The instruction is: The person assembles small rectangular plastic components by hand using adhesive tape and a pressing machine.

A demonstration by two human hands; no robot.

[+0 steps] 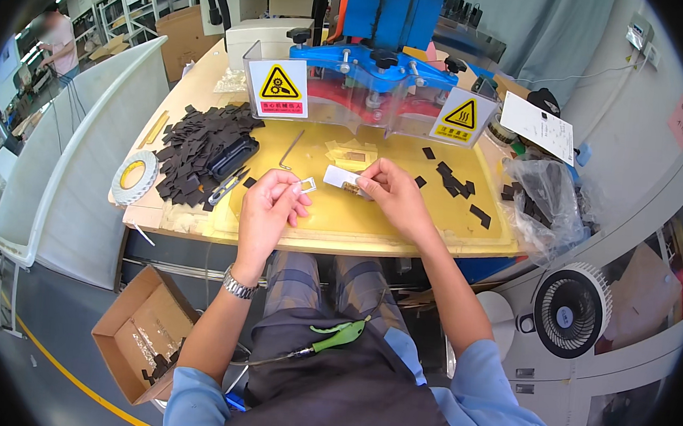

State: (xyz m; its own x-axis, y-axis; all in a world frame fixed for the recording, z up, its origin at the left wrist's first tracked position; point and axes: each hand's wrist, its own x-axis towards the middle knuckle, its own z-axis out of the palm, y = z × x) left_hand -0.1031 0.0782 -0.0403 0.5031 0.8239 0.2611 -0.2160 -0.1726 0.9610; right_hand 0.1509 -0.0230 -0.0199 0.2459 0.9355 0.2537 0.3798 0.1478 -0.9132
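Observation:
My left hand [273, 199] pinches a small white rectangular frame [308, 185] between thumb and fingertips. Close to it on the right, my right hand [390, 191] grips a white strip [339, 176] with a gold-brown patterned piece at its lower edge. The frame and the strip are a short gap apart. Both hands are over the yellow work surface [293, 229]. Just beyond the strip lies a pale yellow fixture [351, 156] with a rectangular recess. An L-shaped hex key [290, 148] rests beyond my left hand.
A blue press [391, 18] with a clear guard stands behind. Black pieces [196, 143] heap at left, beside a tape roll [134, 176]. Right are loose black pieces [453, 181], a plastic bag [544, 207] and a fan [572, 310]. A green air gun [341, 335] lies on my lap.

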